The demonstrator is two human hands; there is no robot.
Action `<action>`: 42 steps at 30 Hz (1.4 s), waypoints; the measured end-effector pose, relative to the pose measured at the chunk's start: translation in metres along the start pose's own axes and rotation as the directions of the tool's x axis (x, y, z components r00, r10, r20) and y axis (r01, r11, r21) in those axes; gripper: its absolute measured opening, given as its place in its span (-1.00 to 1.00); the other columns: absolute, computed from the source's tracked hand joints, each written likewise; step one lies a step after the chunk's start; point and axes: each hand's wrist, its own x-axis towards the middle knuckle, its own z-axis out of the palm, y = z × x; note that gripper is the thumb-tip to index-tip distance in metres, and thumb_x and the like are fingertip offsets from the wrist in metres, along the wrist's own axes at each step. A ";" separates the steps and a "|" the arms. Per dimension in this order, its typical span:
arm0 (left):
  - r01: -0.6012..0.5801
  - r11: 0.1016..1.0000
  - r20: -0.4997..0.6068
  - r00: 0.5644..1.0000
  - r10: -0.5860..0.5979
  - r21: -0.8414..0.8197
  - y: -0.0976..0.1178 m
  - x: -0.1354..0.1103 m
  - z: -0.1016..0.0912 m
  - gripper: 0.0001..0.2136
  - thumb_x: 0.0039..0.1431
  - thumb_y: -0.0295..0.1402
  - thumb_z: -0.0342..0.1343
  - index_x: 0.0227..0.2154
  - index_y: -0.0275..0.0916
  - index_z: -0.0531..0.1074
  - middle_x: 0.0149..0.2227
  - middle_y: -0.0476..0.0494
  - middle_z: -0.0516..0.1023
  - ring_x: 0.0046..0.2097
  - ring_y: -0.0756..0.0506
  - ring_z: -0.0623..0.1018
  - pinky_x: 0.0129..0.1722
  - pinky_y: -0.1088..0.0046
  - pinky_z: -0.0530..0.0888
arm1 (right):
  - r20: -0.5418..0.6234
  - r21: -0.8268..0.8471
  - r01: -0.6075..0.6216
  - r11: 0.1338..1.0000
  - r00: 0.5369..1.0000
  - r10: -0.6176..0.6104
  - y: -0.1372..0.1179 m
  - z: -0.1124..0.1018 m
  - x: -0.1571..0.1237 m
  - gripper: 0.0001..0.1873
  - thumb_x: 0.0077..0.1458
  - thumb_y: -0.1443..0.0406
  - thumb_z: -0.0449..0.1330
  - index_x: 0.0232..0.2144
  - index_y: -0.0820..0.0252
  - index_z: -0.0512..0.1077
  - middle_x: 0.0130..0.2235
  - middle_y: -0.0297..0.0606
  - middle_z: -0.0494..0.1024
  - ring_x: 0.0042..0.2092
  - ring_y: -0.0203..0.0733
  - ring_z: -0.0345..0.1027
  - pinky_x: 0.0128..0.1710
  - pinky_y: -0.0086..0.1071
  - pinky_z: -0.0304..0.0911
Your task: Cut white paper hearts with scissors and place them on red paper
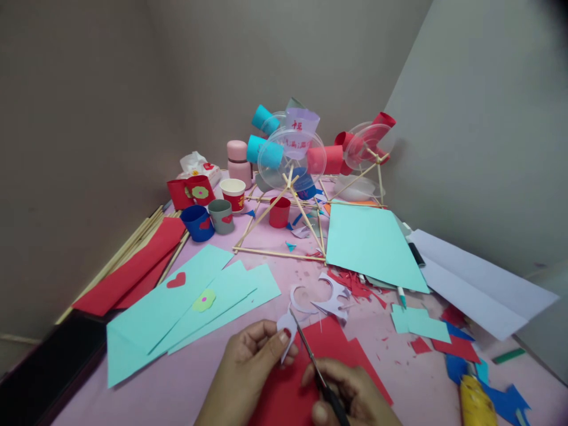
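Between the thumb and fingers of my left hand [252, 370] is a small piece of lilac paper [286, 324], rounded along its upper edge. My right hand [350, 393] grips a pair of scissors [310, 352] by the dark handles, with the blades pointing up and left to the paper's right edge. I cannot tell whether the blades are apart. Under both hands lies red paper [328, 340] on the pink tabletop. Just beyond, curved lilac paper offcuts [332, 297] are scattered.
Mint paper strips [213, 307] lie left, beside red paper [133, 278] and wooden sticks. Behind stands a stick-framed wheel [290, 160] carrying paper cups. Small cups [198, 223] and a pink flask [239, 163] are back left. Mint sheets [373, 245], scraps and a yellow bottle [477, 402] occupy the right.
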 end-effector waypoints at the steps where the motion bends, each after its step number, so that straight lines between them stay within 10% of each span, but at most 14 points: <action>1: -0.001 1.000 -0.004 1.000 0.001 -0.004 0.000 0.000 0.000 -0.78 -0.05 -0.24 0.19 -0.63 -0.25 0.37 -0.63 0.05 0.43 -0.50 0.00 0.38 -0.42 0.51 0.28 | -0.004 -0.006 0.002 1.000 1.000 -0.002 0.000 0.000 0.000 -0.52 -0.15 -0.07 0.23 -0.39 0.23 0.38 -0.64 -0.53 0.01 -0.58 -0.41 -0.16 -0.62 -0.48 -0.22; 23: -0.021 1.000 -0.028 0.999 0.020 -0.009 0.002 -0.001 0.001 -0.79 -0.10 -0.24 0.23 -0.64 -0.25 0.39 -0.65 0.03 0.45 -0.51 -0.01 0.39 -0.42 0.50 0.29 | -0.061 0.088 0.025 0.996 0.998 -0.020 0.004 0.005 0.000 -0.52 -0.20 -0.05 0.28 -0.33 0.17 0.42 -0.62 -0.51 0.04 -0.57 -0.39 -0.16 -0.59 -0.45 -0.21; 31: 0.012 1.000 0.157 0.987 -0.016 0.025 -0.003 -0.001 -0.001 -0.73 0.03 -0.19 0.14 -0.61 -0.30 0.46 -0.60 -0.03 0.52 -0.50 0.01 0.41 -0.42 0.55 0.31 | -0.286 0.225 0.112 0.968 0.957 -0.044 0.005 0.000 0.001 -0.58 -0.13 0.15 0.33 -0.21 0.14 0.36 -0.45 -0.33 0.40 -0.43 -0.29 0.23 -0.45 -0.45 0.10; 42: 0.365 0.931 0.340 0.878 -0.337 -0.018 -0.010 -0.007 0.012 -0.64 -0.16 -0.03 0.23 -0.63 -0.29 0.43 -0.69 -0.02 0.54 -0.63 0.08 0.41 -0.58 0.62 0.26 | -0.368 0.360 0.238 0.902 0.925 -0.097 -0.001 0.000 0.000 -0.54 -0.26 0.29 0.42 -0.24 0.16 0.40 -0.37 -0.32 0.49 -0.41 -0.29 0.36 -0.39 -0.44 0.20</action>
